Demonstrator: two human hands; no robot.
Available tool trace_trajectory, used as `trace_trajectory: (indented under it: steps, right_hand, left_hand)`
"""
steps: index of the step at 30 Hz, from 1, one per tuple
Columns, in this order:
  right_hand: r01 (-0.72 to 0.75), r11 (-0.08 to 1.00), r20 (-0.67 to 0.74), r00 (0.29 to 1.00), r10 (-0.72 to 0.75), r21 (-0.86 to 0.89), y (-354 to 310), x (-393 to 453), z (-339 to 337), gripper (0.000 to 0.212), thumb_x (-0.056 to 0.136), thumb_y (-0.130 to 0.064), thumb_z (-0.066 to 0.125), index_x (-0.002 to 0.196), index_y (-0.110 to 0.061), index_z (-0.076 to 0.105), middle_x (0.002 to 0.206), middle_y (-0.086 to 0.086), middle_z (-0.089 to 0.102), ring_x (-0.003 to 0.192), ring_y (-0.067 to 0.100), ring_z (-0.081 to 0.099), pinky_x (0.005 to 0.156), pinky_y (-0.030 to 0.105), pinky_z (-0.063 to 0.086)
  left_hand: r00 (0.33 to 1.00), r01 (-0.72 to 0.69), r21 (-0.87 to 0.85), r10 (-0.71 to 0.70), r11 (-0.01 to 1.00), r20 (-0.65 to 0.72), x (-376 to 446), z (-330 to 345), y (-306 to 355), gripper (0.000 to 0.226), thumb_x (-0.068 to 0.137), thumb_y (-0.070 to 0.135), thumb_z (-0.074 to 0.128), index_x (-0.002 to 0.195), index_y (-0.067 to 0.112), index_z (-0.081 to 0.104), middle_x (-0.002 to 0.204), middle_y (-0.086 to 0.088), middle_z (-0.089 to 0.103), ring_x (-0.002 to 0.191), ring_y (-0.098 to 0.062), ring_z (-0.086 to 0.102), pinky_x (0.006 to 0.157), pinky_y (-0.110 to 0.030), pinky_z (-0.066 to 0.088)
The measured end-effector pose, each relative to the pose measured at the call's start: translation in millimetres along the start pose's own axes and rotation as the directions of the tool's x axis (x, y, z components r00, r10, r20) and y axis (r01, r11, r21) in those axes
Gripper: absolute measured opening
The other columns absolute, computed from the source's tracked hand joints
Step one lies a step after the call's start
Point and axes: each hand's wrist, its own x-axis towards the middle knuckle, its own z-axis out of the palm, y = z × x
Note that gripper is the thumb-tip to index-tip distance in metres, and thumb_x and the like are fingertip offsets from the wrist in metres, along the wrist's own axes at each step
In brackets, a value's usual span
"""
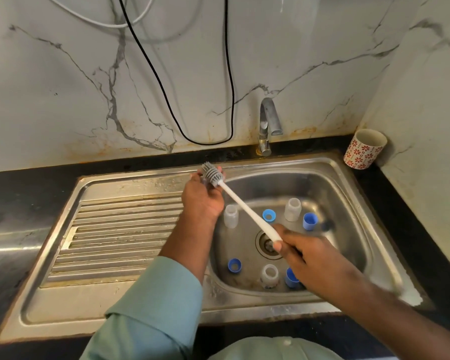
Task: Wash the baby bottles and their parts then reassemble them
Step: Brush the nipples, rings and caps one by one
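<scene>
My right hand (307, 258) grips the bottle brush (240, 203) by its white handle; my left hand (203, 196) cups its grey bristles (fingers curled around them). 3 bottles (292, 209) stand in the sink (348, 229) below.

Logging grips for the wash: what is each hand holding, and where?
Right hand grips the brush at its handle end. Left hand cups the bristle head; whether it holds anything else cannot be told.

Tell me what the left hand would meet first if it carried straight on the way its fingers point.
The left hand points up and away, toward the back of the sink. The grey brush head already lies against its fingers; beyond that comes the sink's rear rim, then the marble wall. Depth is hard to judge.
</scene>
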Motion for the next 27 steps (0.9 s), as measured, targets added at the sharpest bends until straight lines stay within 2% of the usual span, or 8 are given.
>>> trace_trajectory:
  steps: [2, 5, 7, 9, 13, 18, 25, 27]
  right_hand:
    - [-0.016, 1.0, 0.035, 0.999, 0.016, 0.022, -1.0, -5.8, 0.0, 0.036, 0.101, -0.037, 0.043, 0.136, -0.037, 0.05, 0.068, -0.006, 0.055, 0.053, 0.0, 0.053, 0.052, 0.015, 0.044]
    - [-0.035, 0.999, -0.002, 0.999, 0.035, 0.005, -2.4, 14.6, 5.0, 0.034, 0.102, -0.036, 0.042, 0.135, -0.034, 0.051, 0.07, -0.002, 0.057, 0.05, 0.005, 0.047, 0.049, 0.019, 0.042]
    - [-0.026, 1.0, 0.002, 1.0, 0.026, -0.007, -2.2, 12.7, 6.4, 0.035, 0.102, -0.037, 0.042, 0.136, -0.035, 0.05, 0.073, 0.001, 0.06, 0.053, 0.006, 0.05, 0.052, 0.021, 0.045]
    - [-0.003, 1.0, 0.025, 1.0, 0.004, -0.015, 0.0, -1.5, 5.6, 0.035, 0.101, -0.038, 0.043, 0.135, -0.038, 0.051, 0.067, -0.005, 0.055, 0.056, 0.006, 0.052, 0.054, 0.019, 0.045]
    - [-0.021, 0.999, 0.019, 1.0, 0.022, -0.048, -6.2, 5.6, 4.3, 0.031, 0.102, -0.038, 0.041, 0.13, -0.033, 0.055, 0.065, -0.007, 0.049, 0.055, 0.006, 0.049, 0.054, 0.021, 0.044]
    - [0.005, 0.997, 0.068, 0.998, 0.0, -0.078, -7.9, -9.9, 1.9, 0.028, 0.102, -0.037, 0.041, 0.126, -0.033, 0.055, 0.067, -0.005, 0.055, 0.059, 0.008, 0.056, 0.058, 0.022, 0.049]
    - [-0.013, 0.994, -0.004, 1.0, 0.013, -0.112, -14.7, 0.0, 10.6, 0.037, 0.103, -0.04, 0.037, 0.138, -0.035, 0.046, 0.071, -0.008, 0.052, 0.06, 0.006, 0.054, 0.055, 0.017, 0.044]
    - [-0.095, 0.993, 0.037, 0.995, 0.093, 0.075, -18.9, -1.3, 13.6, 0.032, 0.102, -0.04, 0.039, 0.132, -0.036, 0.051, 0.07, -0.007, 0.054, 0.054, 0.005, 0.049, 0.05, 0.02, 0.042]
  left_hand:
    - [1.0, 0.003, 0.007, -0.003, 1.0, -0.023, 0.7, -1.9, 1.7, 0.029, 0.108, 0.012, 0.03, 0.095, 0.005, 0.055, 0.091, -0.018, 0.061, 0.082, -0.027, 0.064, 0.106, -0.043, 0.047]
    - [1.0, -0.005, 0.122, 0.006, 0.992, -0.006, -3.1, -2.4, -17.1, 0.03, 0.108, 0.02, 0.035, 0.107, 0.001, 0.058, 0.089, -0.017, 0.064, 0.077, -0.024, 0.066, 0.093, -0.039, 0.054]
    - [1.0, 0.01, 0.065, -0.01, 0.998, -0.007, 2.8, -1.6, -12.2, 0.034, 0.108, 0.026, 0.032, 0.113, 0.001, 0.055, 0.086, -0.017, 0.062, 0.071, -0.023, 0.065, 0.09, -0.037, 0.055]
    - [0.999, 0.041, 0.018, -0.041, 0.999, -0.017, 9.7, -2.9, -3.7, 0.038, 0.109, 0.028, 0.027, 0.112, 0.001, 0.054, 0.085, -0.017, 0.06, 0.072, -0.022, 0.064, 0.094, -0.036, 0.052]
    - [0.998, 0.052, 0.153, -0.047, 0.987, -0.04, 4.6, -8.7, -20.8, 0.036, 0.109, 0.023, 0.03, 0.114, 0.003, 0.059, 0.092, -0.013, 0.068, 0.075, -0.018, 0.068, 0.098, -0.038, 0.051]
    - [0.998, 0.037, 0.096, -0.04, 0.995, 0.038, 13.3, -5.1, 7.2, 0.041, 0.107, 0.016, 0.022, 0.137, 0.01, 0.048, 0.138, -0.012, 0.055, 0.127, -0.027, 0.055, 0.112, -0.044, 0.038]
    - [0.993, -0.012, 0.093, 0.0, 0.996, 0.118, 15.5, 6.6, 6.4, 0.046, 0.109, 0.025, 0.017, 0.148, 0.015, 0.039, 0.153, -0.007, 0.043, 0.141, -0.025, 0.04, 0.118, -0.042, 0.027]
    - [0.992, -0.021, 0.024, 0.017, 0.999, 0.126, 15.0, 8.5, 6.2, 0.044, 0.109, 0.025, 0.019, 0.147, 0.015, 0.04, 0.152, -0.008, 0.044, 0.14, -0.025, 0.042, 0.117, -0.043, 0.03]
